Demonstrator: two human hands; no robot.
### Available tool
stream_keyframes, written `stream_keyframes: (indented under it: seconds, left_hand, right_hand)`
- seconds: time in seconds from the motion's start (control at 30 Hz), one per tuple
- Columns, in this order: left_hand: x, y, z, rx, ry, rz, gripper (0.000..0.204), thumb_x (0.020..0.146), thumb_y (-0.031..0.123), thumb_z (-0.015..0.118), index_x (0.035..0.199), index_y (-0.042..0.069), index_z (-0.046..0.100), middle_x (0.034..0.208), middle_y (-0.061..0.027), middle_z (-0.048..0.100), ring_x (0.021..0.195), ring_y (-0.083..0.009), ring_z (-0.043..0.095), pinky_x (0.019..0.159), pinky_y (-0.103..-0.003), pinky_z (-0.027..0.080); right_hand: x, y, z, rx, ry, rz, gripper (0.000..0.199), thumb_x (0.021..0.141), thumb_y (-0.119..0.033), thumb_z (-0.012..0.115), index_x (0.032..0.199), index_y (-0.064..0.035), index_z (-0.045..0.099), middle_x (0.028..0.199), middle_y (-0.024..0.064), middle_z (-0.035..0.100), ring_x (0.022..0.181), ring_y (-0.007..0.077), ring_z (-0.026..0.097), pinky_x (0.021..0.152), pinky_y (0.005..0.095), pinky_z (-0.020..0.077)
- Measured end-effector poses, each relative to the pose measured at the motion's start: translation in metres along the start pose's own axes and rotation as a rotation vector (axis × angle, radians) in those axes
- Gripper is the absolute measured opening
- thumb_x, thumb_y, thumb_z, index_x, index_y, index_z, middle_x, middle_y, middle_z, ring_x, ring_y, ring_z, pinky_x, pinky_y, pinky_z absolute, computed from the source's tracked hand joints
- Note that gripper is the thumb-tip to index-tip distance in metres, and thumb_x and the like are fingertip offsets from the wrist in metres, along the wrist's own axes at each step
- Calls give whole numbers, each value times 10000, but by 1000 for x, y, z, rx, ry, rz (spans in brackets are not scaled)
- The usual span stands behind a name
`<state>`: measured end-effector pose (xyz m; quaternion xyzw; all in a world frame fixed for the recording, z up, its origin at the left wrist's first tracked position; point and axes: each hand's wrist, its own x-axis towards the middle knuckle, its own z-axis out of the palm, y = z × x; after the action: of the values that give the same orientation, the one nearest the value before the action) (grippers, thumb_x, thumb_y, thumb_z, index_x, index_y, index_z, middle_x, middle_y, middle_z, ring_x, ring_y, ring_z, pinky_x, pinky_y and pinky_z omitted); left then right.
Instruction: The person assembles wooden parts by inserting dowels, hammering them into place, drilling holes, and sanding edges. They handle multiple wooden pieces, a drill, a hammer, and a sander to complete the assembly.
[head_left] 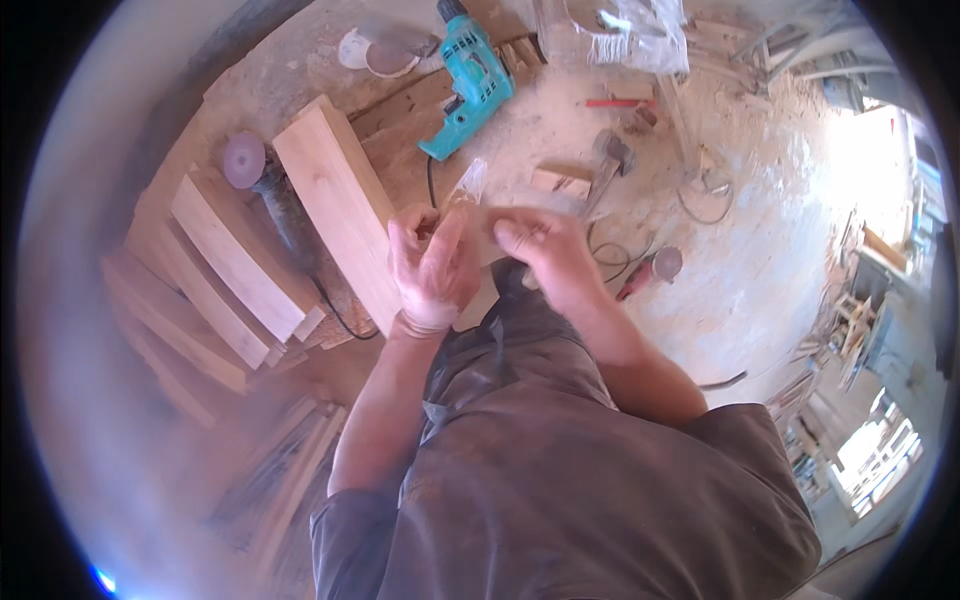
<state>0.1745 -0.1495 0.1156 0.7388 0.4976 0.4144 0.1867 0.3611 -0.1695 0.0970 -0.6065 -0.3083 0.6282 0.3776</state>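
Note:
In front of my body, both hands are raised close together. My left hand has its fingers curled in, beside the edge of a thick pale wooden board. To its right, my right hand pinches with thumb and fingers, slightly blurred. Between the two hands stretches a thin, pale, translucent sheet that looks like plastic film, and both hands seem to grip it. A teal power drill lies just beyond them, its black cord running down toward my left hand.
An angle grinder with a round disc lies left of the board, near several curved wooden pieces. A hammer, a wood block and a red grinder lie right on the dusty floor. Crumpled clear plastic is at the far side.

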Motion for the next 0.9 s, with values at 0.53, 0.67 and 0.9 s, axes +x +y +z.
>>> stream_keyframes:
  seconds: [0.53, 0.67, 0.9]
  left_hand:
    - [-196, -19, -123, -251, -541, 87, 558, 798, 72, 806, 1298, -37, 583, 1122, -185, 629, 1026, -376, 590, 925, -456, 489]
    - [-181, -51, -142, -113, -670, 7, 452, 844, 105, 800, 1239, -45, 640, 1155, -207, 642, 1112, -389, 596, 979, -463, 492]
    - [-83, -124, -76, 349, -622, 388, 428, 965, 241, 704, 1300, -21, 654, 1308, -195, 645, 1247, -386, 563, 1059, -467, 462]
  right_hand:
    - [-199, 148, 207, 890, 488, -19, 235, 1030, -127, 577, 1146, 40, 695, 1042, 80, 719, 911, 131, 660, 810, 284, 520]
    - [-219, 195, 211, 656, 637, 25, 235, 989, -201, 664, 1048, 17, 729, 865, 31, 690, 742, 99, 616, 660, 258, 493]
    - [-228, 237, 210, 850, 601, 49, 233, 930, -151, 790, 1040, 38, 709, 811, 13, 653, 679, 55, 536, 569, 223, 409]
